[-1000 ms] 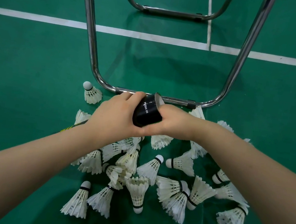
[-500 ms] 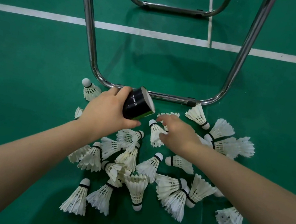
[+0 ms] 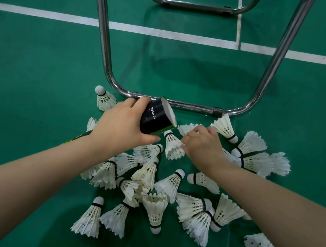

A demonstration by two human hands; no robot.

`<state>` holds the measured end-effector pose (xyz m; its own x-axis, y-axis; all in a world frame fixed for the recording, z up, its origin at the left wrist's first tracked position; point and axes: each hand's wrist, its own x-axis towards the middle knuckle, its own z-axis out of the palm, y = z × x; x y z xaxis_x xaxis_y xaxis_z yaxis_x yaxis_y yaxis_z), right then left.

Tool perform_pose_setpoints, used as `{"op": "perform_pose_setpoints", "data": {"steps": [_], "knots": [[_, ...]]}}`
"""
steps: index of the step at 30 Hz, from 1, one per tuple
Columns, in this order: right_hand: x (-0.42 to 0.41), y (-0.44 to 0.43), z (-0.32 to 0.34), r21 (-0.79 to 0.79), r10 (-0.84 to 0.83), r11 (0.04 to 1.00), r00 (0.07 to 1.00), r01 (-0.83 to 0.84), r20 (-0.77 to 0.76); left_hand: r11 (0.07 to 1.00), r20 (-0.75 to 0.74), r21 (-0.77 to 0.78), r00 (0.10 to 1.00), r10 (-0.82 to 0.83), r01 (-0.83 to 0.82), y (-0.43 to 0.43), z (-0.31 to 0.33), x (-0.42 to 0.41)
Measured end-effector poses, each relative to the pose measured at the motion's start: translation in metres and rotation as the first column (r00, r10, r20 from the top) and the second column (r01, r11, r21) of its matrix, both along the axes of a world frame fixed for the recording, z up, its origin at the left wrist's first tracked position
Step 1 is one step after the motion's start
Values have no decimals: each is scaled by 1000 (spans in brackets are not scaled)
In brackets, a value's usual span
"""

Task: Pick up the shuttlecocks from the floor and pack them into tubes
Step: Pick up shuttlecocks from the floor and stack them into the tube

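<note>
even overhead light, soft shadows under metal frame, floor sheen, sharp focus, wide-angle bowing at edges.

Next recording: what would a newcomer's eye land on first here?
White shuttlecocks lie scattered over the green floor, low in the middle. Above them the left hand grips a black tube marked PUSH IN, while the right hand pinches one shuttlecock beside it. A chrome frame stands behind.

Chrome frame (2nd frame beyond) stands near white court lines.
</note>
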<state>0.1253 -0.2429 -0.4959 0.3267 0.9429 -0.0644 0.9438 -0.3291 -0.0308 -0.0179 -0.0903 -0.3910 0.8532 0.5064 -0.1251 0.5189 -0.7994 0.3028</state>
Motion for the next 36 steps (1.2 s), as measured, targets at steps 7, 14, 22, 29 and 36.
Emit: {"op": "perform_pose_setpoints", "data": {"steps": [7, 14, 22, 29, 36], "knots": [[26, 2, 41, 338, -190, 903, 951, 267, -244, 1000, 19, -16, 1000, 7, -6, 4, 2, 1], [65, -4, 76, 474, -122, 795, 866, 378, -485, 999, 13, -46, 1000, 4, -3, 7, 6, 0], [37, 15, 100, 425, 21, 844, 772, 327, -635, 999, -41, -36, 999, -31, 30, -3, 2, -1], [11, 25, 101, 215, -6, 859, 429, 464, -903, 997, -1, -51, 998, -56, 56, -10, 6, 6], [4, 17, 114, 43, -48, 978, 424, 202, -904, 998, -7, -41, 999, -51, 51, -8, 2, 11]]}}
